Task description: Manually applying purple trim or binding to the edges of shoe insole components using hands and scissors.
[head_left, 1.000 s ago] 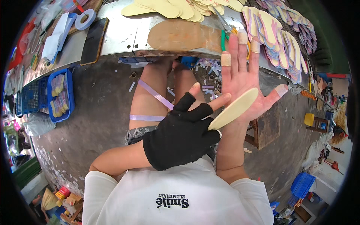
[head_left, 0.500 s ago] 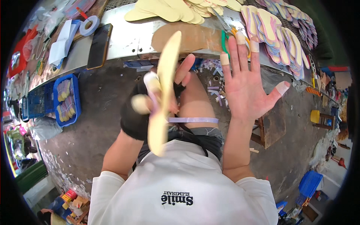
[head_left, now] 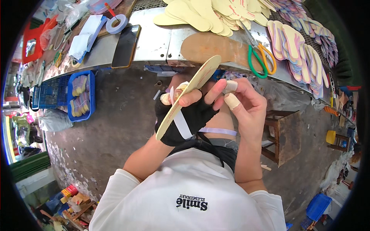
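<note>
My left hand (head_left: 190, 111), in a black fingerless glove, is closed on a pale yellow insole (head_left: 200, 79) above my lap. The insole is tilted, its upper end toward the bench. A white strip (head_left: 182, 124) crosses the glove and passes behind the insole. My right hand (head_left: 248, 106), with tape on its fingertips, is just to the right. Its thumb and forefinger are bent together beside the left fingertips; anything between them is too small to make out. A lilac strip (head_left: 217, 131) lies across my thigh.
On the metal bench (head_left: 152, 38) lie yellow insoles (head_left: 192, 17), a brown insole-shaped template (head_left: 214, 46), scissors (head_left: 256, 57), stacked lilac-edged insoles (head_left: 287, 40), a phone (head_left: 126, 46) and a tape roll (head_left: 116, 24). A blue basket (head_left: 91, 102) holds bundles at left; a wooden stool (head_left: 289, 134) stands right.
My right hand has come from spread fingers to a bent, pinched shape beside my left hand. The insole has tilted further to the right. The whole view has shifted.
</note>
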`<state>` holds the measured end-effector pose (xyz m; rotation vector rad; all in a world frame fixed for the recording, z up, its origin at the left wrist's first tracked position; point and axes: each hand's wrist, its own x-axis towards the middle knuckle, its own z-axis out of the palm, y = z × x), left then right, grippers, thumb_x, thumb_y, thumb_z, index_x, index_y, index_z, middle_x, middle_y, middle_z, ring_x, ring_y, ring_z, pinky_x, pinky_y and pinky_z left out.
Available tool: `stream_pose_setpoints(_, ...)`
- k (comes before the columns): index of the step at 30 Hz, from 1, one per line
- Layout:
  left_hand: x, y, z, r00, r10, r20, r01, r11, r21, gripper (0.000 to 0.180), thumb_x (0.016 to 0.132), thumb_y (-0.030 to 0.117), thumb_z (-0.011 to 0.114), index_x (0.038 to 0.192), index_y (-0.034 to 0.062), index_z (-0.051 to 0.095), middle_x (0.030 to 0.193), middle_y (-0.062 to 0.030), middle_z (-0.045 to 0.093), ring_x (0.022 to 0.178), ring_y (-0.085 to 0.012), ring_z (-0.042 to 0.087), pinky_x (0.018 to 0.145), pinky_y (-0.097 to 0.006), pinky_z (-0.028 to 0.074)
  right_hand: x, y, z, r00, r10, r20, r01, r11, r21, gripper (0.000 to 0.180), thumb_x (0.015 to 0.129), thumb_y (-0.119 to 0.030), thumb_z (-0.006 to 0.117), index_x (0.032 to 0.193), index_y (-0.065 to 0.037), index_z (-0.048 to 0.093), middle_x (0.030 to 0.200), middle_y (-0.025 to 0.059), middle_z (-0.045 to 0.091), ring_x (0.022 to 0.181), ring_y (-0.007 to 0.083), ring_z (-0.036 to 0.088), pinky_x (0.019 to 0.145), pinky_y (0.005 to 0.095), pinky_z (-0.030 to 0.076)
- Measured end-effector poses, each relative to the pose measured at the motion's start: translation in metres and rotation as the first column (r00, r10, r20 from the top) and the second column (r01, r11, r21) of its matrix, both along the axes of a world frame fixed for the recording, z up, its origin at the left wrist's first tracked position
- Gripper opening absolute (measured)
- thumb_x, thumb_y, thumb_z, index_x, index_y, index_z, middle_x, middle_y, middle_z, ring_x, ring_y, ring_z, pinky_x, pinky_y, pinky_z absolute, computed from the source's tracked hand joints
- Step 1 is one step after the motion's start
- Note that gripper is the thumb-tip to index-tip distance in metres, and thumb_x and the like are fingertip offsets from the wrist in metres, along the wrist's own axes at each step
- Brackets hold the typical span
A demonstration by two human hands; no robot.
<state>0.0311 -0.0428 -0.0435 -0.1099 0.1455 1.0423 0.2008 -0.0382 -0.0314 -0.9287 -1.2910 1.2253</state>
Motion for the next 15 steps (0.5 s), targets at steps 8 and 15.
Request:
stream_pose_setpoints(8, 0.008, 0.001, -0.025, 0.969, 0.0, 0.246, -0.075, 0.953, 0.294, 0.025, 0.075, 0.019, 0.063, 0.095, 0.0051, 0.062, 0.083, -0.0086, 0.061, 0.13, -0.0291, 0.034, 0.107, -0.039, 0.02, -0.007, -0.003, 0.007, 0.988, 0.008, -0.154, -0.016, 0.998, -0.052, 0.017, 0.082, -0.002, 0.059, 0.097, 0.006, 0.062, 0.088, 0.0077, 0.057, 0.068, 0.015, 0.06, 0.062, 0.0252, 0.049)
stream_pose_setpoints(15, -0.013, 0.001, -0.011, 0.937, 0.107, -0.333, 0.089, 0.847, 0.524, 0.057, 0.064, 0.028, 0.072, 0.109, -0.0006, 0.051, 0.113, -0.0263, 0.055, 0.112, -0.029, 0.053, 0.087, -0.032, 0.045, -0.006, -0.003, 0.008, 0.987, 0.018, -0.16, -0.017, 1.0, 0.008, 0.014, 0.084, -0.002, 0.057, 0.095, 0.005, 0.061, 0.089, 0.0094, 0.061, 0.074, 0.0157, 0.061, 0.071, 0.0278, 0.049)
